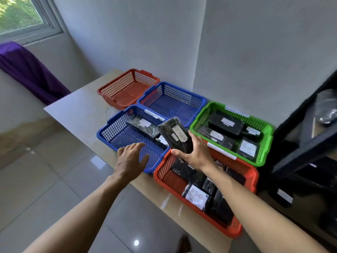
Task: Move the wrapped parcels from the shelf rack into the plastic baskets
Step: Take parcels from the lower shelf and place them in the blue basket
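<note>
My right hand (196, 154) grips a black wrapped parcel (174, 134) with a white handwritten label, holding it above the right edge of the near blue basket (107, 129). That basket holds two black parcels at its far side. My left hand (130, 159) hovers with spread fingers over the basket's near edge, holding nothing. The near red basket (164, 177) and the green basket (268, 137) each contain several labelled black parcels. A far blue basket (200, 102) and a far red basket (109, 95) show only bare mesh.
All baskets sit on a pale tabletop (76, 106) pushed into a white wall corner. A dark shelf rack (308, 143) stands at the right, with wrapped parcels on its shelves. A purple cloth (27, 70) hangs at left under a window. Glossy floor tiles lie below.
</note>
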`<action>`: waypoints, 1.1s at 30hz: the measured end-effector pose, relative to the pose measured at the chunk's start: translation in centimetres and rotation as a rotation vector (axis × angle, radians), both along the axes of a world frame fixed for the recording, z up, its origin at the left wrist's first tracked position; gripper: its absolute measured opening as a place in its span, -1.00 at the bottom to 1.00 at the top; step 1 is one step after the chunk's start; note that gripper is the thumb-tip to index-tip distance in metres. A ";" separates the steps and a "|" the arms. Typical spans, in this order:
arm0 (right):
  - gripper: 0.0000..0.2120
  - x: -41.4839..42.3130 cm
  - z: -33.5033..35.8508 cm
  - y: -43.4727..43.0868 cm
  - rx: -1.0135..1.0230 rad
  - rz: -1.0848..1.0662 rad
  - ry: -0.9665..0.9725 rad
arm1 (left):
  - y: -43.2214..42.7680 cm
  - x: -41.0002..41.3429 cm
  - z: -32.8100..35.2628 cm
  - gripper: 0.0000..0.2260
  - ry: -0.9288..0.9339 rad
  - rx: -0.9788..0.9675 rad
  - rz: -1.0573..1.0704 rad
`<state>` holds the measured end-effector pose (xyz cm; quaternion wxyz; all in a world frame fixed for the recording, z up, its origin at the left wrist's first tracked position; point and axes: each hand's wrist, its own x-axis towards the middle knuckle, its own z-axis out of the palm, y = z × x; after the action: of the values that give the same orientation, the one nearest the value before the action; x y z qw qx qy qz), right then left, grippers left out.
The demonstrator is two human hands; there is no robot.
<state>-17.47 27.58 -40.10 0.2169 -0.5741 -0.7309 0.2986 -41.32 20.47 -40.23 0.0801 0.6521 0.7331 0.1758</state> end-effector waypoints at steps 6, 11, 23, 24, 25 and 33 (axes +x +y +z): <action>0.06 -7.9 -1.3 3.5 -0.040 0.073 -0.172 | 3.4 -6.0 -0.7 -0.60 -0.025 -0.015 0.034; -0.03 -14.1 -2.9 5.0 -0.033 0.080 -0.277 | 7.0 -11.7 -1.7 -0.62 -0.053 -0.046 0.012; -0.01 -26.9 -7.5 6.0 -0.351 -0.096 -0.347 | 14.9 -21.8 -3.3 -0.66 -0.070 -0.147 -0.211; -0.01 -27.6 -7.7 5.9 -0.360 -0.107 -0.339 | 15.1 -22.0 -3.5 -0.67 -0.076 -0.153 -0.218; -0.01 -28.4 -7.9 6.0 -0.366 -0.117 -0.334 | 15.4 -22.4 -3.7 -0.67 -0.084 -0.161 -0.228; -0.07 -27.9 -7.7 7.0 -0.529 -0.130 -0.387 | 16.7 -23.2 -4.5 -0.67 -0.164 -0.186 -0.307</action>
<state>-45.34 34.60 -47.80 -0.0639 -0.7022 -0.6173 0.3490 -64.56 37.12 -44.73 0.2254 0.7293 0.6294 0.1455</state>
